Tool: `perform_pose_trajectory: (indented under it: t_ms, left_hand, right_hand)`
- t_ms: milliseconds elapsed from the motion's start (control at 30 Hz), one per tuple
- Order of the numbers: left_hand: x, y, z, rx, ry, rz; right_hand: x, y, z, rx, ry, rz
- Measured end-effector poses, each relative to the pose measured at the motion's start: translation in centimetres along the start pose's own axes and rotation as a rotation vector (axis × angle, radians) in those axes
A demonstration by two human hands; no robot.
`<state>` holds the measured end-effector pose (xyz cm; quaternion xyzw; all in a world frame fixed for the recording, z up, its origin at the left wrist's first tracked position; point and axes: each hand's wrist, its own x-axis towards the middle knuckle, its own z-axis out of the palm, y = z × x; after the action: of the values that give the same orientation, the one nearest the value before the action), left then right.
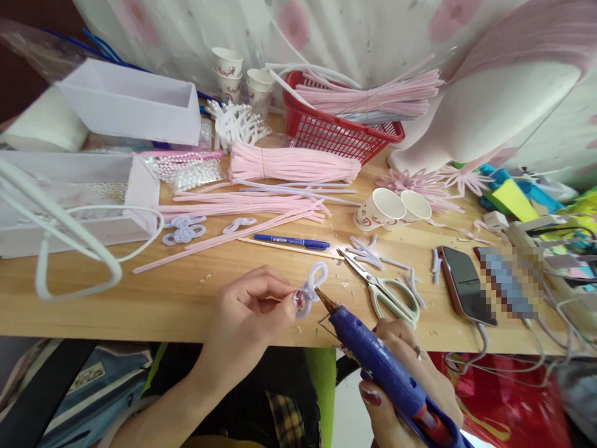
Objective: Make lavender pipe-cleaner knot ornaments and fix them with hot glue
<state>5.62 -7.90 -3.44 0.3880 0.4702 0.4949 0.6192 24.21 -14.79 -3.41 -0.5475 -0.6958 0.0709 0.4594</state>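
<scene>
My left hand (254,308) pinches a small looped shape of pale lilac pipe cleaner (313,283) just above the front edge of the wooden table (177,292). My right hand (405,379) grips a blue hot glue gun (387,367). Its brass nozzle (323,298) touches the lower part of the looped piece, right beside my left thumb. The hands sit close together, left of a pair of green-handled scissors (389,289).
Pink pipe cleaners (289,165) lie bundled and loose across the table, more in a red basket (345,130). A blue pen (291,241), a thin stick, paper cups (396,208), finished lilac knots (184,229), white boxes (135,106), a phone (466,283) and cables surround the spot.
</scene>
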Motion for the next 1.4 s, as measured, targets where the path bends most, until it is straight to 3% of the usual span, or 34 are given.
perform_pose_trajectory:
  t_ms: [167, 333, 433, 633, 867, 1000, 1167, 1400]
  left_hand:
    - [0.5, -0.4, -0.3, -0.111, -0.09, -0.12]
    - [0.7, -0.3, -0.3, -0.149, -0.116, -0.138]
    - [0.6, -0.2, -0.2, -0.149, -0.119, -0.139]
    - [0.7, -0.3, -0.2, -0.163, -0.12, -0.155]
    - [0.9, -0.4, -0.3, -0.224, -0.132, -0.228]
    - [0.9, 0.0, -0.2, -0.248, -0.136, -0.297]
    - [1.0, 0.3, -0.1, -0.248, -0.156, -0.32]
    - [1.1, 0.4, -0.2, -0.26, -0.149, -0.379]
  right_hand:
    - [0.3, 0.3, -0.3, 0.011, -0.108, -0.096]
    - [0.3, 0.5, -0.2, 0.008, -0.007, -0.085]
    - [0.2, 0.5, -0.1, 0.022, -0.004, -0.062]
    - [-0.1, 0.7, -0.3, 0.087, -0.148, 0.008]
    - [-0.7, 1.0, -0.1, 0.179, -0.113, 0.138]
    - [-0.6, 1.1, 0.0, 0.19, -0.162, 0.119]
    - [-0.4, 1.2, -0.3, 0.133, -0.125, 0.076]
    - [-0.1, 1.3, -0.4, 0.0, -0.063, -0.099]
